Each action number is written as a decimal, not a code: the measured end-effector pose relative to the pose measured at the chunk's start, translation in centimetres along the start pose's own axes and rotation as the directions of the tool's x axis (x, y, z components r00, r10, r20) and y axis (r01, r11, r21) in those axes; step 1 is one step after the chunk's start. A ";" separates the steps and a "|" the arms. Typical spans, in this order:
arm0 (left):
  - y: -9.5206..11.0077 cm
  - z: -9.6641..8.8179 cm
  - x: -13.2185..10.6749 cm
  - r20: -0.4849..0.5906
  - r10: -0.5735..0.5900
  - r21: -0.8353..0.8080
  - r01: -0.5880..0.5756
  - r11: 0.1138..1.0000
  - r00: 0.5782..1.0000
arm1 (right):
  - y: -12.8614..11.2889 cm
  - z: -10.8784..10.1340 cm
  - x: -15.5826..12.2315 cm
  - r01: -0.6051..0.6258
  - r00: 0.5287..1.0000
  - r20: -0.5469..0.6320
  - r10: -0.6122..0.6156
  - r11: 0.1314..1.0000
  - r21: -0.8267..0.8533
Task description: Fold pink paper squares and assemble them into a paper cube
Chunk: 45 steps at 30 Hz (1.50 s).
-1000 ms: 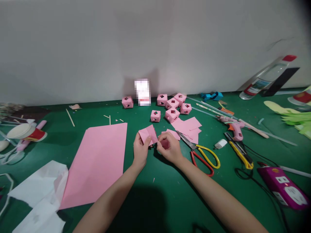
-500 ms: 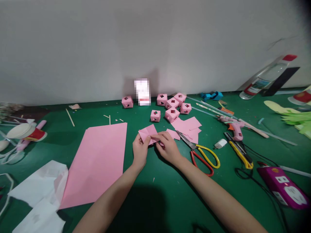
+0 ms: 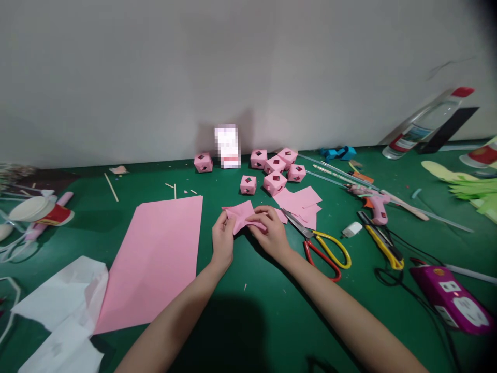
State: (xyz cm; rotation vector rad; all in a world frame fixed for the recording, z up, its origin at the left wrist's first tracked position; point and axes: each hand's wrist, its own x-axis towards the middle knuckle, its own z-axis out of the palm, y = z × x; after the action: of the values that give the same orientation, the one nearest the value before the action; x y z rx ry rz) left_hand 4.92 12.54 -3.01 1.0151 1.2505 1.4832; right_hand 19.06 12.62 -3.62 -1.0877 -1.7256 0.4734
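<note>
Both hands grip a small folded pink paper piece [image 3: 240, 213] just above the green table. My left hand [image 3: 223, 241] pinches its left side, thumb on top. My right hand [image 3: 272, 233] is closed on the right side, with the fingers pressing a raised flap. Part of the paper is hidden behind the fingers. Beyond the hands lie several folded pink paper cubes [image 3: 275, 183] with diamond-shaped holes. Cut pink paper pieces [image 3: 306, 199] lie to the right of the hands, and scissors [image 3: 310, 234] with red and yellow handles rest partly over them.
Large pink sheets [image 3: 159, 259] lie at the left beside crumpled white paper [image 3: 62, 290] and a tipped paper cup [image 3: 44, 210]. On the right are a pink glue gun [image 3: 376, 204], a yellow utility knife [image 3: 384, 246], a purple power socket box [image 3: 452, 300] and a leaning bottle [image 3: 427, 124].
The paper has turned and its flaps have lifted and bent between my fingers. Both hands stay in nearly the same place.
</note>
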 end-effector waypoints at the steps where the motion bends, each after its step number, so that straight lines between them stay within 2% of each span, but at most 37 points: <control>1: 0.0 0.0 0.0 0.010 -0.003 -0.004 0.003 1.000 1.000 | 0.0 0.0 0.0 -0.002 1.000 -0.013 0.002 1.000 0.002; 9: 0.3 0.0 -0.2 0.164 -0.012 -0.019 0.016 1.000 0.986 | -0.1 -0.1 0.4 -0.075 0.991 -0.107 0.075 0.997 0.006; 13: 0.3 0.1 -0.3 0.202 0.001 -0.021 0.003 1.000 0.979 | 0.2 -0.1 0.5 -0.111 0.985 -0.126 0.114 0.993 0.031; 22: 0.1 0.2 -0.2 0.179 -0.057 0.004 0.057 0.998 0.982 | 0.1 -0.2 0.6 -0.130 0.985 -0.101 0.136 0.989 0.063; 27: 0.1 0.2 -0.2 0.198 -0.053 0.014 0.051 0.999 0.979 | 0.1 -0.1 0.5 -0.147 0.976 -0.138 0.166 0.980 0.136; 36: 0.0 0.2 -0.3 0.272 -0.048 0.050 0.035 0.998 0.961 | 0.5 -0.4 0.7 -0.159 0.979 -0.093 0.182 0.963 0.220; 45: 0.0 0.2 -0.4 0.271 -0.058 0.049 0.046 0.998 0.961 | 0.5 -0.3 0.8 -0.172 0.977 -0.077 0.199 0.949 0.265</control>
State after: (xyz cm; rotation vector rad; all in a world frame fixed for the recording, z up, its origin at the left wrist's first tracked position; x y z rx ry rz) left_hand 5.17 12.24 -2.95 1.1623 1.1048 1.2327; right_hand 19.45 13.54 -3.47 -1.0703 -1.4322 0.7263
